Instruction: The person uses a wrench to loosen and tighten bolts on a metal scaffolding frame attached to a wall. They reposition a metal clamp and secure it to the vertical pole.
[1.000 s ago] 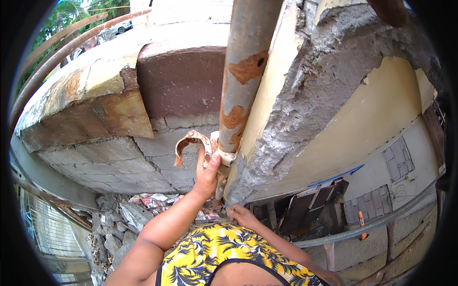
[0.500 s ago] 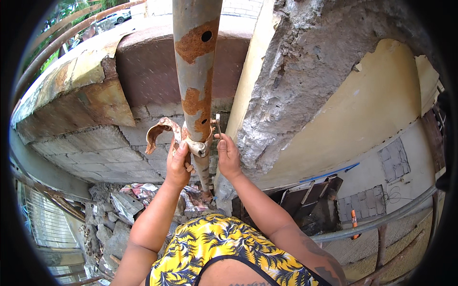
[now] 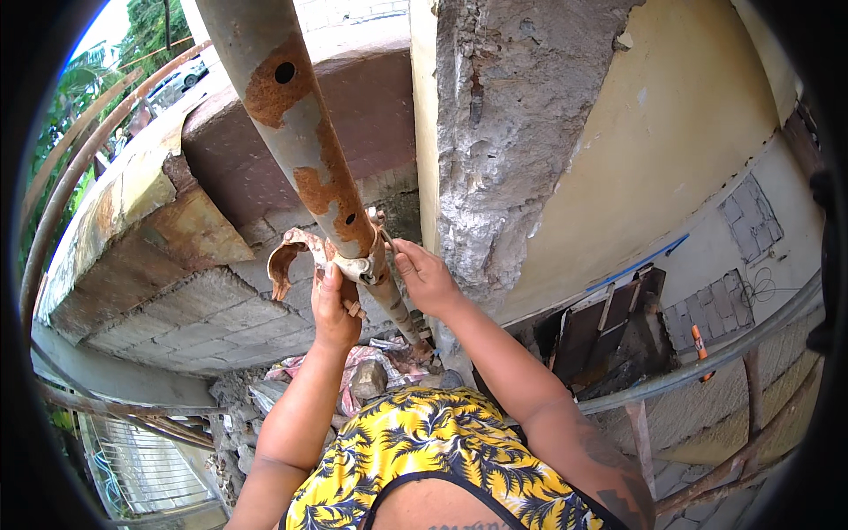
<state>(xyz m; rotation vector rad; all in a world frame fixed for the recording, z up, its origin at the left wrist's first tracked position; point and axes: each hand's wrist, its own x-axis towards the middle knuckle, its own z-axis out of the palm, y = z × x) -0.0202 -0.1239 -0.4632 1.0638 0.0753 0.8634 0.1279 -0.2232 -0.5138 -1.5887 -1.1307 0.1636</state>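
Note:
A rusty, grey-painted steel pipe [image 3: 291, 115] rises through the middle, tilted with its top toward the left. Around its lower part sits a scaffold clamp [image 3: 358, 268], whose second jaw [image 3: 284, 265] hangs open to the left. My left hand [image 3: 336, 311] grips the clamp from below left, thumb up along its body, beside a bolt with a nut [image 3: 355, 310]. On the pipe's right side my right hand [image 3: 427, 278] pinches a thin metal bar [image 3: 389, 240] close to the clamp's bolt end. The bar's full shape is hidden by my fingers.
A broken concrete column [image 3: 503, 150] stands close on the right, beside a yellow wall [image 3: 662, 159]. Block wall [image 3: 194, 309] and bent rusty sheet metal [image 3: 190, 216] lie left. A curved rail [image 3: 707, 367] carries an orange tool [image 3: 700, 343]. Rubble and sacks [image 3: 353, 367] lie below.
The view has turned, so the pipe now leans up to the left. My right hand has moved in closer round the thin bar; my left hand keeps its hold on the clamp.

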